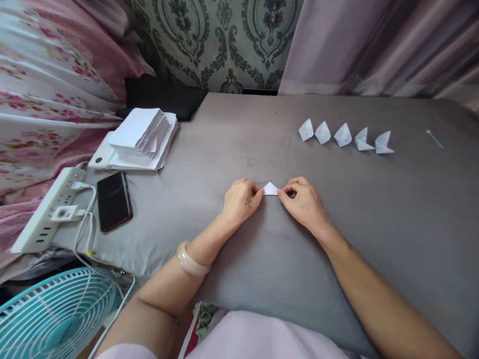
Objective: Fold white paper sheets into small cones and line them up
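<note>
White folded paper lies between the left hand and the right hand, its long edge running side to side and its peak pointing away; each hand pinches one end between thumb and fingers, neither plainly nearer. Beneath spreads a grey cloth-covered surface, with five folded paper pieces in a row beyond the right hand, a paper stack off left, and patterned wallpaper and a mauve curtain behind.
</note>
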Demonstrator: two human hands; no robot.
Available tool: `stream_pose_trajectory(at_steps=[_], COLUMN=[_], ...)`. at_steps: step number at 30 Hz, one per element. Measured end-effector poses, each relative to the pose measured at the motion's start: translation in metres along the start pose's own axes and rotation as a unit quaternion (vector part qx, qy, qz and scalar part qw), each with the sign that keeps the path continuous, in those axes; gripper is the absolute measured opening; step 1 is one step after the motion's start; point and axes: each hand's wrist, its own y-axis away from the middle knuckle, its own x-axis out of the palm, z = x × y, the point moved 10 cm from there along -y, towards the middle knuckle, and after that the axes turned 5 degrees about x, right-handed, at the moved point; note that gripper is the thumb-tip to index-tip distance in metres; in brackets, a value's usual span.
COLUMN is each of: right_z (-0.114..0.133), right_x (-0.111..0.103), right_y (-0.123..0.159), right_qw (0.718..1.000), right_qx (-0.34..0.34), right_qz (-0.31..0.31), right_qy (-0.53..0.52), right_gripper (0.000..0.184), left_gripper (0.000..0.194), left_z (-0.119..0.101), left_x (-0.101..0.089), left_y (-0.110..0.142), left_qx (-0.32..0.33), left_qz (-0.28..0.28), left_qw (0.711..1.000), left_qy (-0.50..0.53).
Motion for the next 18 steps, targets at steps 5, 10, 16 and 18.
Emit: stream_pose_trajectory(at_steps=[5,10,16,18], right_z=[0.0002,0.0003,-0.0017,-0.0033], right_x=[0.0008,0.0027,0.0048,0.0053], right_y=[-0.0007,-0.0017,-0.0041,-0.0061], right_qw=[1.0,1.0,0.999,0.999], right_qx=[0.005,0.008,0.013,0.013], right_qz=[0.005,0.015,0.029,0.037], right_qy=[0.008,0.01,0.013,0.016], right_gripper=[0.018,0.018,0.019,0.019], left_gripper=[0.022,0.022,0.02,0.019], left_z=[-0.0008,-0.0021,-0.0028,-0.0038], left_x=[0.0013,0.0016,0.0007,0.0003], left_y=[-0.0004,-0.0001,-0.0003,-0.0003], left_qx=[0.0,0.003,0.011,0.017], left_qz=[0.002,0.002,-0.005,-0.005], left_qw=[1.0,1.0,1.0,0.999], left_qy=[-0.016,-0.029,-0.029,-0.027])
